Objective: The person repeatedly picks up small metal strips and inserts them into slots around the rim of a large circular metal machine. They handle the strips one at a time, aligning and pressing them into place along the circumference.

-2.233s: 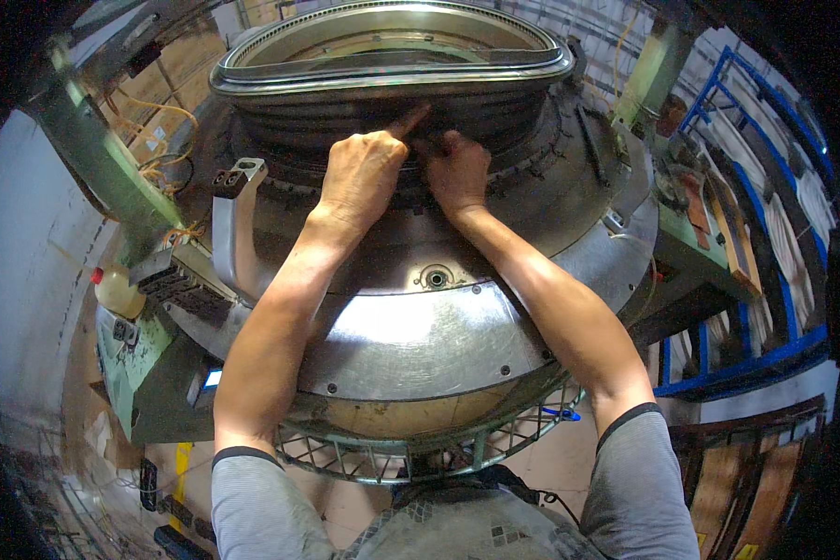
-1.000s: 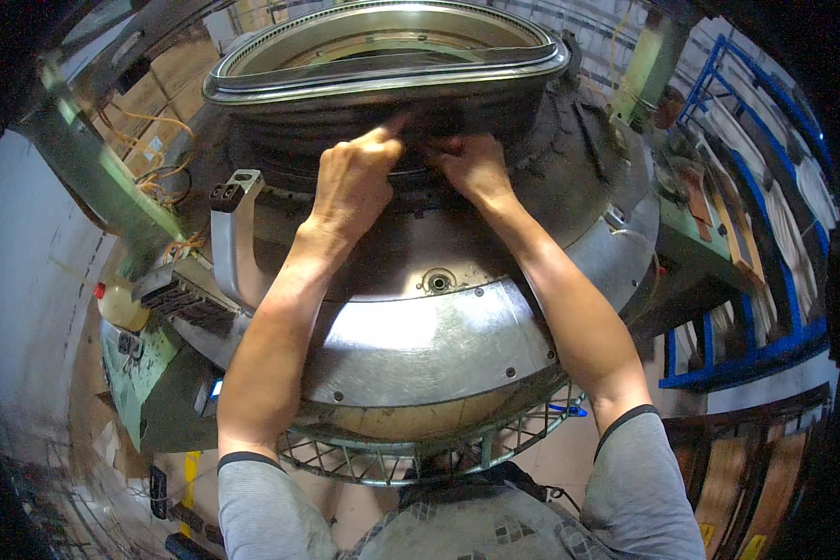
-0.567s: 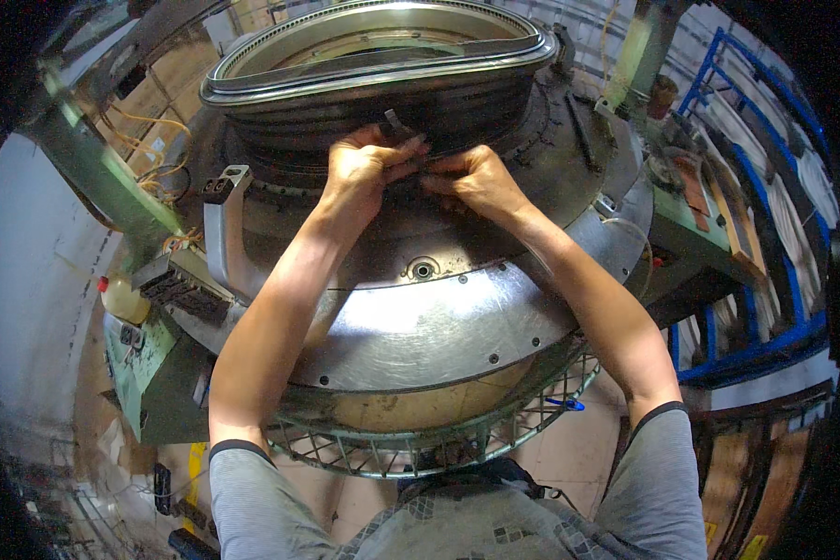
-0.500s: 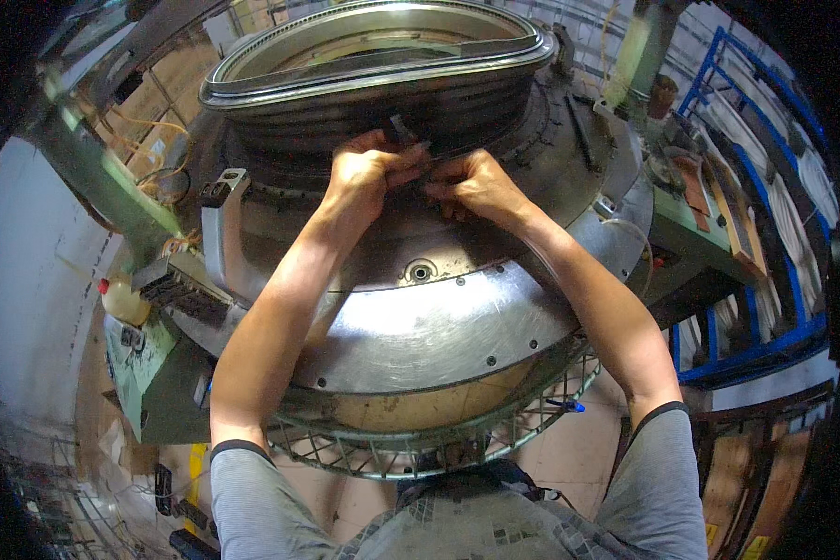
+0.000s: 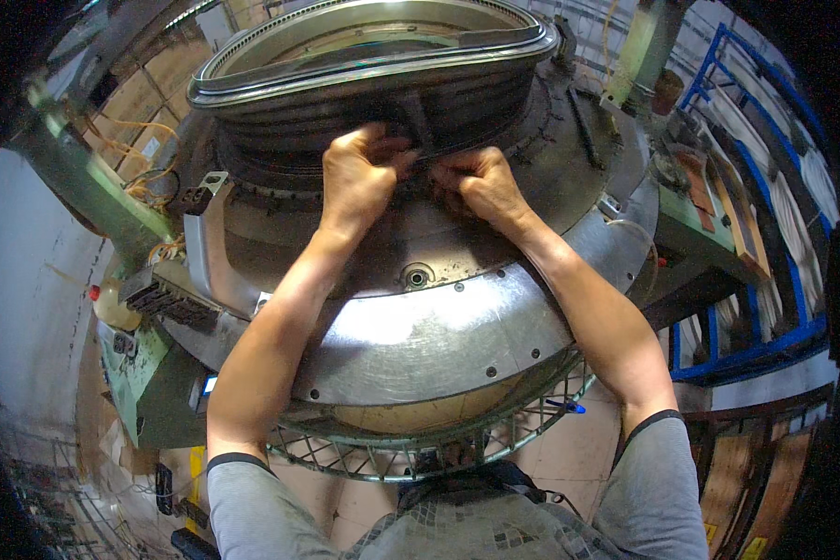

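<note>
Both my hands are at the lower wall of a large round machine, in front of its dark, grooved cylinder. My left hand is closed, with the fingers curled toward the cylinder and slightly blurred. What its fingertips grip, if anything, is hidden. Just to the right, my right hand is pinched shut close to the dark base of the cylinder, and whatever lies between its fingers is too small to name. A narrow gap separates the two hands. Below them lies a polished metal ring plate with dark screws.
A shiny toothed ring tops the cylinder. An upright metal bracket stands left of my forearm, and a bottle with a red cap is beyond it. Green posts flank the machine. A blue rack with white rolls stands at right.
My left hand has drawn slightly left and turned, its fingers now more curled. The small dark piece that stuck up by its fingertips no longer shows there. My right hand has barely moved.
</note>
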`<state>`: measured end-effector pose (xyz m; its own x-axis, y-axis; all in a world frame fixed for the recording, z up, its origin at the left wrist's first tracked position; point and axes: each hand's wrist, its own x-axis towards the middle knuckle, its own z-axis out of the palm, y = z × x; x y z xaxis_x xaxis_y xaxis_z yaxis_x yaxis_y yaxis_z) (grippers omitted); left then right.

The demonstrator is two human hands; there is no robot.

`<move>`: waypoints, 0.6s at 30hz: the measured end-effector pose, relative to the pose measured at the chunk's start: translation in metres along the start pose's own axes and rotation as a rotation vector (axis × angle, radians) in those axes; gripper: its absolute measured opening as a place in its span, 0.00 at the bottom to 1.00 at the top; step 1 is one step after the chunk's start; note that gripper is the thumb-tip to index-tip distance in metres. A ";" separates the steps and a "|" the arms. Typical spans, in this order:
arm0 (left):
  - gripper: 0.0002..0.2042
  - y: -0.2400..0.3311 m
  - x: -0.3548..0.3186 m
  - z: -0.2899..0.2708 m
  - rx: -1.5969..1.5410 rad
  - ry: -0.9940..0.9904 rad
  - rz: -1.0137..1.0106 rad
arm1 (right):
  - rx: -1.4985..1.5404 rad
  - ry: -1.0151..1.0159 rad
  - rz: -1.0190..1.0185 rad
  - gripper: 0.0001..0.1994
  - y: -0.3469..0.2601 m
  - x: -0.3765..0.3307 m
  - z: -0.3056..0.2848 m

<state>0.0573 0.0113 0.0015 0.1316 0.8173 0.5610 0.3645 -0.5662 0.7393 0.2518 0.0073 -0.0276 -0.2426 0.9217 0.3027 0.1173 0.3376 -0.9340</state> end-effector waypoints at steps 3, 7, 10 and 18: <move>0.11 0.002 -0.010 0.000 0.585 0.021 0.306 | -0.079 0.074 -0.075 0.09 0.004 0.001 -0.001; 0.14 0.000 -0.013 0.010 0.658 0.092 0.393 | -0.147 0.078 -0.107 0.10 0.008 0.003 -0.004; 0.15 -0.001 -0.014 0.014 0.740 0.105 0.452 | -0.153 0.070 -0.024 0.08 0.009 0.004 -0.005; 0.13 0.002 -0.015 0.015 0.747 0.103 0.447 | -0.170 0.076 -0.151 0.08 0.013 0.007 -0.003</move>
<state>0.0699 0.0000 -0.0111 0.3355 0.5014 0.7976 0.8120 -0.5831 0.0250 0.2549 0.0190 -0.0370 -0.1977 0.8677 0.4561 0.2467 0.4943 -0.8335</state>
